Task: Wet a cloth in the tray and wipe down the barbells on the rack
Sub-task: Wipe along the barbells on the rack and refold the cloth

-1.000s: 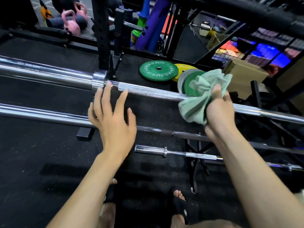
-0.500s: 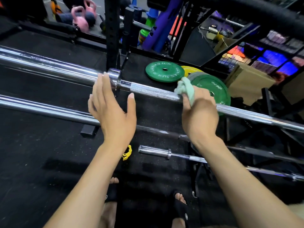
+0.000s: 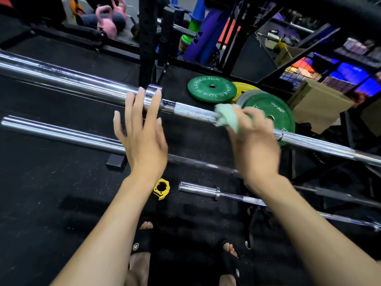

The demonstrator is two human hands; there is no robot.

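A chrome barbell [image 3: 191,112] runs from the upper left down to the right edge. My right hand [image 3: 254,141] grips the pale green cloth [image 3: 226,118] wrapped round its knurled shaft, most of the cloth hidden under the fingers. My left hand [image 3: 142,133] is spread with straight fingers, its fingertips touching the collar of that barbell [image 3: 153,93]. A second chrome barbell [image 3: 61,132] lies lower and nearer, passing behind both wrists. A third, shorter barbell [image 3: 198,187] sits lower still on the right. No tray is in view.
Green weight plates [image 3: 211,88] [image 3: 274,112] and a yellow one lie on the black rubber floor beyond the bars. A yellow collar clip [image 3: 161,188] lies on the floor. A black rack upright [image 3: 147,42] stands behind. A cardboard box [image 3: 317,106] is at right. Pink kettlebells sit far left.
My right hand brought the loose cloth down and closed it round the top barbell's shaft. My left hand stayed spread at the collar. The camera shifted slightly.
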